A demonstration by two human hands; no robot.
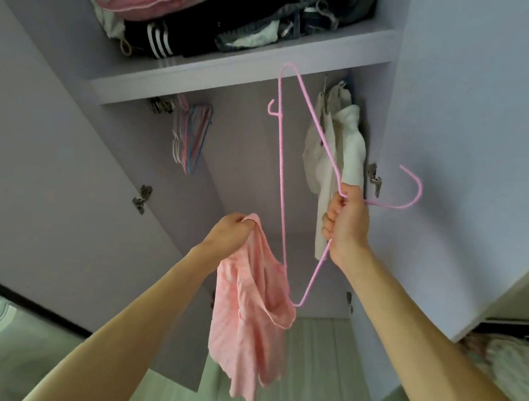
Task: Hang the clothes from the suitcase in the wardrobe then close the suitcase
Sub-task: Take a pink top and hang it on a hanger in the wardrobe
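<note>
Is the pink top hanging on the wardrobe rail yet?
No, the left hand grips the pink top; the right hand holds the hanger.

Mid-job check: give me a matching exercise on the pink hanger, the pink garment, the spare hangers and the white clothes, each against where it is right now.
Things:
1. pink hanger
2. pink garment
3. spare hangers
4. white clothes

Places:
A. hanging at the right side of the wardrobe
B. gripped in the left hand
C. bunched at the wardrobe's left side, bare
D. gripped in the right hand

Pairs: 1-D, 2-B, 3-C, 4-A
</note>
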